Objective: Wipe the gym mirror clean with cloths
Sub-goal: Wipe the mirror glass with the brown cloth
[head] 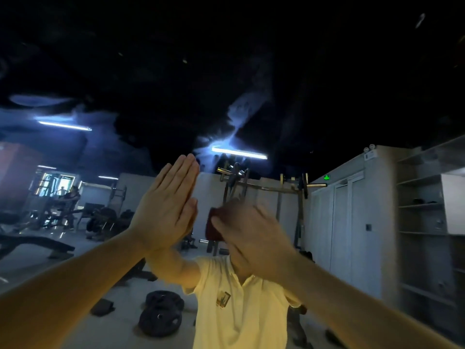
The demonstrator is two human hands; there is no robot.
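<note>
The gym mirror (251,71) fills the whole view, with hazy smears across its dark upper part. My left hand (166,205) lies flat on the glass with straight fingers, meeting its own reflection. My right hand (251,235), blurred, presses a dark red cloth (214,227) against the mirror just right of the left hand. Only the cloth's left part shows past the fingers. My reflection in a pale yellow shirt (239,303) stands below the hands.
The mirror reflects the gym: weight plates (161,316) on the floor, a bench (37,245) at left, a rack (264,190) behind, white lockers (352,217) and shelves (422,222) at right, ceiling light strips (239,152).
</note>
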